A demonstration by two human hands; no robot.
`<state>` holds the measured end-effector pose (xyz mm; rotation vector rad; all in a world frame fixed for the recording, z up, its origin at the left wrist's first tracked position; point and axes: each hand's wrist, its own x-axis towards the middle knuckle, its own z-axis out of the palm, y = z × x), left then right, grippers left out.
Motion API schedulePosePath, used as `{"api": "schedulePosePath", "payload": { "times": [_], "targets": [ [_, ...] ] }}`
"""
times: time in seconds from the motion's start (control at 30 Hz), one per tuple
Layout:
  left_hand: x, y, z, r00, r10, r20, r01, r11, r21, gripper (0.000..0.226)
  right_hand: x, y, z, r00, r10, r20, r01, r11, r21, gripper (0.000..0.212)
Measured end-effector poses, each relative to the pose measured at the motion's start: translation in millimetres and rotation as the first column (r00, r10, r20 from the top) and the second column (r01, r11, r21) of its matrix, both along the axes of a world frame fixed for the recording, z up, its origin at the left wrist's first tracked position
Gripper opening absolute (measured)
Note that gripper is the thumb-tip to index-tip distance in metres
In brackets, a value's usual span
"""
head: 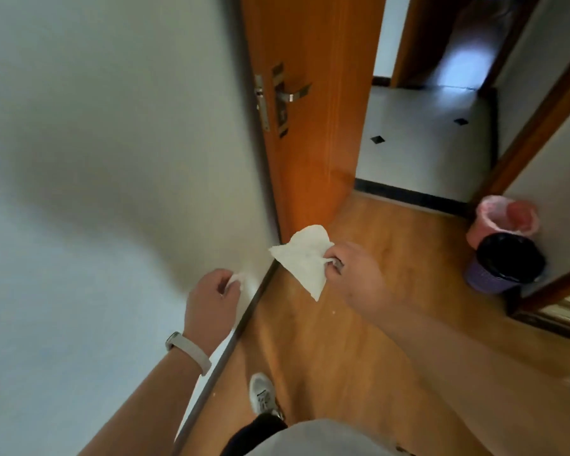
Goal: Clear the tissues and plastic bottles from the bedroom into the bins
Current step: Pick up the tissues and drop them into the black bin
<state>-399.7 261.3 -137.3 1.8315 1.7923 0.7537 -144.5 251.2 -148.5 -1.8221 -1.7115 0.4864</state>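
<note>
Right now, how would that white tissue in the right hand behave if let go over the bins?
The tissue hangs limp from the right hand, so it is likely floppy and very light. It would probably flutter down, perhaps missing the black-lined bin.

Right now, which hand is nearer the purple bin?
Right. The right hand is left of the purple bin; the left hand is farther left, by the wall.

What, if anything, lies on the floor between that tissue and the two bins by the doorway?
Nothing visible. The tissue, pinched in the right hand, has bare wooden floor between it and the pink bin and purple bin, both open-topped.
</note>
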Motion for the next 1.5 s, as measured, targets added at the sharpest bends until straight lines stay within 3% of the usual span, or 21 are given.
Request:
{"api": "schedulePosePath", "payload": {
  "times": [0.37, 0.8, 1.0, 1.17, 1.3, 1.5],
  "targets": [
    [164.4, 138.6, -32.5, 0.919, -0.375, 0.126, 0.388, 0.915, -0.111, 0.009, 125.1, 28.7, -9.3, 0.908, -0.419, 0.031, 0.42, 0.905, -0.074, 0.014],
    [306.9, 313.4, -41.0, 0.763, -0.618, 0.192, 0.646, 0.743, -0.177, 0.009, 212.9, 131.0, -6.4, 0.736, -0.668, 0.107, 0.677, 0.731, -0.087, 0.015],
    [387.0, 333.9, -44.3, 0.643, -0.738, 0.203, 0.766, 0.616, -0.185, 0.015, 259.0, 122.3, -4.9, 0.61, -0.785, 0.108, 0.793, 0.607, -0.058, 0.013],
    [459.6, 335.7, -47.7, 0.541, -0.822, 0.18, 0.841, 0.522, -0.144, 0.006, 310.4, 109.4, -15.2, 0.467, -0.879, 0.099, 0.883, 0.458, -0.097, 0.015],
    [517.4, 337.3, -58.0, 0.515, -0.845, 0.143, 0.854, 0.493, -0.164, 0.007, 361.6, 105.4, -46.8, 0.413, -0.906, 0.09, 0.906, 0.4, -0.139, 0.015],
    [613.2, 348.6, -68.5, 0.538, -0.84, 0.064, 0.822, 0.507, -0.261, 0.007, 462.2, 115.9, -83.4, 0.42, -0.907, 0.013, 0.889, 0.409, -0.208, 0.014]
  ]
}}
